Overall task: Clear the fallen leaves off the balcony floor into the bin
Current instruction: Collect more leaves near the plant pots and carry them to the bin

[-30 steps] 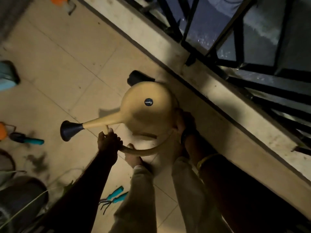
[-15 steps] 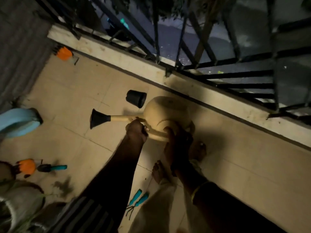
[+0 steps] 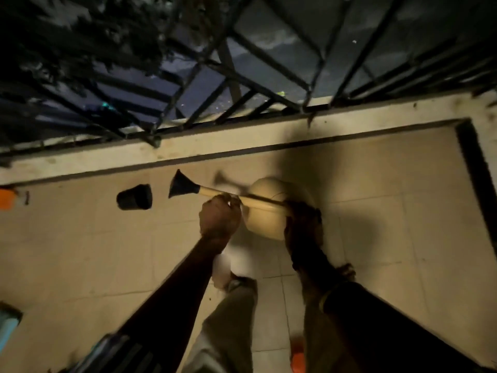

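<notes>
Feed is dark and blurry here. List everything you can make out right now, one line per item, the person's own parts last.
watering can: one, tan with a black rose on its spout, carried above the floor near the kerb.
pot: one, black, lying on its side on the floor left of the spout.
orange things: two, one at the left edge, one at the bottom edge; too blurred to name.
railing: one, black bars above the pale kerb.
left hand: grips the can's handle near the spout.
right hand: holds the can's rear side; grip in shadow.
</notes>
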### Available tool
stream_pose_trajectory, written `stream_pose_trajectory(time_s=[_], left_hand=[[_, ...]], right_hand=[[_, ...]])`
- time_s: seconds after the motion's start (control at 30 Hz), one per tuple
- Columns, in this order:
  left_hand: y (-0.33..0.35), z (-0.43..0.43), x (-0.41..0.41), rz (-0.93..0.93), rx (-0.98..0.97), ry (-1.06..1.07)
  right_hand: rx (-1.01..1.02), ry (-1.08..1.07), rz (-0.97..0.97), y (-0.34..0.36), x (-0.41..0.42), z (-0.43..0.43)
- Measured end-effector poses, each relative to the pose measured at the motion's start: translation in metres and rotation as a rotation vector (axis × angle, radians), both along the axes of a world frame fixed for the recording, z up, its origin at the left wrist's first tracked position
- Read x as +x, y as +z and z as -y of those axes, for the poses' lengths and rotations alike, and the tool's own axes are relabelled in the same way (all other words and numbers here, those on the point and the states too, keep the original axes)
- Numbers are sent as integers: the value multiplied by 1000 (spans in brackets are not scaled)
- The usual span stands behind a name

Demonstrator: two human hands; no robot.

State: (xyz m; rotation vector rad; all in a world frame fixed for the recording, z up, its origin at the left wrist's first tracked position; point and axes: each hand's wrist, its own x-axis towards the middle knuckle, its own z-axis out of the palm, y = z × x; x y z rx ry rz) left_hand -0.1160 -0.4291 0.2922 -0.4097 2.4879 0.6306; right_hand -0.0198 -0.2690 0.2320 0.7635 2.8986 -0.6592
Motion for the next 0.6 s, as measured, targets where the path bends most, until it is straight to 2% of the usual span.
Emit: stream_pose_trajectory(time_s=[0.03, 0.1, 0.13, 0.2, 0.27, 0.33, 0.47, 0.53, 0.6], left_hand=[[4, -23, 7, -129, -119, -215], [17, -85, 28, -330, -85, -615], [14, -114, 36, -353, -25, -815], [13, -177, 49, -251, 4, -1144], [9, -237, 62, -274, -34, -1377], [3, -293, 79, -332, -79, -1503], [-7, -389, 101, -510, -96, -1656], [-1, -432, 118, -546, -45, -1682], [-8, -469, 133, -587, 87, -1676]], right_hand=[[-1, -23, -27, 5, 12, -24], [60, -100, -5, 11, 37, -70], [93, -127, 15, 14, 52, -97], [120, -189, 35, 20, 78, -145], [131, -200, 56, 25, 102, -186], [91, -253, 99, 29, 124, -231], [150, -405, 139, 33, 162, -303], [112, -494, 110, 36, 182, -335], [50, -590, 130, 38, 200, -364]])
